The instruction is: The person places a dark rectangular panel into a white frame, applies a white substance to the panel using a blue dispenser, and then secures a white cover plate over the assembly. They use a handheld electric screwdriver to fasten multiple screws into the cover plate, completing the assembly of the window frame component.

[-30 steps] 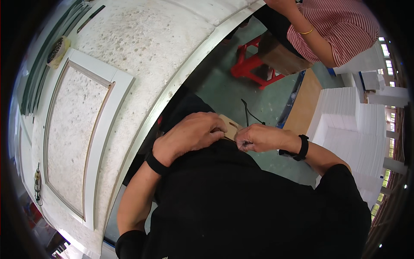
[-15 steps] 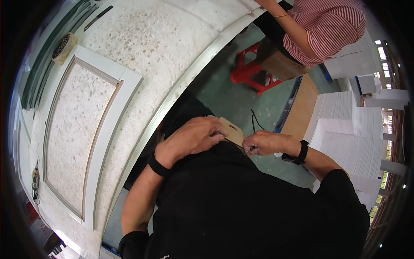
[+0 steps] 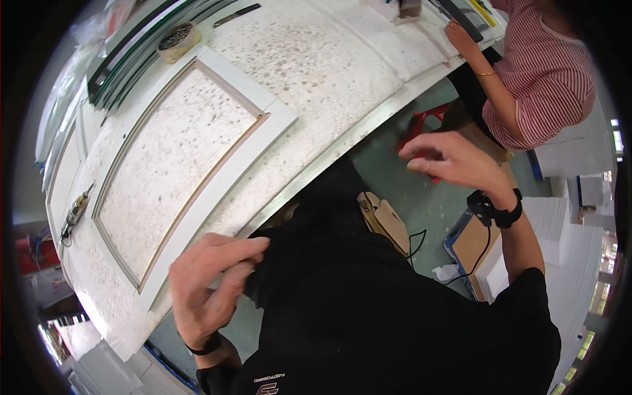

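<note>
My left hand (image 3: 209, 283) hangs at the table's near edge beside the lower corner of a white frame (image 3: 217, 191). Its thumb and fingers are apart, and nothing shows between them. My right hand (image 3: 457, 163) is raised over the floor on the right, fingers slightly bent and apart, holding nothing that I can see. The frame lies flat on the table and has a curved inner edge. Below and between my hands, beside my dark-clothed lap, is a flat beige piece (image 3: 385, 222), partly covered by my clothing.
The white speckled table (image 3: 296, 72) carries a tub of small metal pieces (image 3: 178, 41), dark green strips (image 3: 122, 82), a black-handled tool (image 3: 237, 14) and a slim power tool (image 3: 77, 214). A co-worker in a striped top (image 3: 546, 85) sits at upper right. White stacked boards (image 3: 553, 263) stand right.
Both hands have left the beige piece and separated: my left toward the frame's lower corner, my right up and outward. The view has shifted, showing more of the table's far side.
</note>
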Available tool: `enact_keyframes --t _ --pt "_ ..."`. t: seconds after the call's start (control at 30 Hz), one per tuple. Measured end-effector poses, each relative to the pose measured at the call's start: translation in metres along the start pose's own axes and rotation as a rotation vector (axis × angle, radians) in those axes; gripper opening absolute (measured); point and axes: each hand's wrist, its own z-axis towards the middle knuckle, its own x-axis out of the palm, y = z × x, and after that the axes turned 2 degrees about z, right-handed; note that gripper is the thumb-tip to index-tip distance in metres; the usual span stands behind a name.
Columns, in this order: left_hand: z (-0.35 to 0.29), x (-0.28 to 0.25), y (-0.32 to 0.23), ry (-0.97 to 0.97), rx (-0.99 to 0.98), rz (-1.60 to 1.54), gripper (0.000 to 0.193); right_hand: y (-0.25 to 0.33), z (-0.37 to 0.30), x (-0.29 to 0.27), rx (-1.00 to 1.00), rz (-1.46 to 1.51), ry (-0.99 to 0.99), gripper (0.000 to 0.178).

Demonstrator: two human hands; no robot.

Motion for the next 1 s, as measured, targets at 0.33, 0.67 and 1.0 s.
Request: enact_keyframes --t 0.33,0.67,1.0 --pt "-0.132 -0.316 -0.031 -0.699 -0.416 0.648 0.034 0.179 0.197 -0.115 -0.554 -0.406 -0.122 0.04" --pt "-0.112 -0.527 0.028 -0.961 -0.67 0.543 0.03 0.306 0.385 -0.157 -0.891 -0.565 -0.279 0.048" --pt "0.111 -0.312 0.122 -0.399 -0.369 0.912 0.062 0.238 0.444 -0.114 -0.626 -0.411 -0.525 0.041"
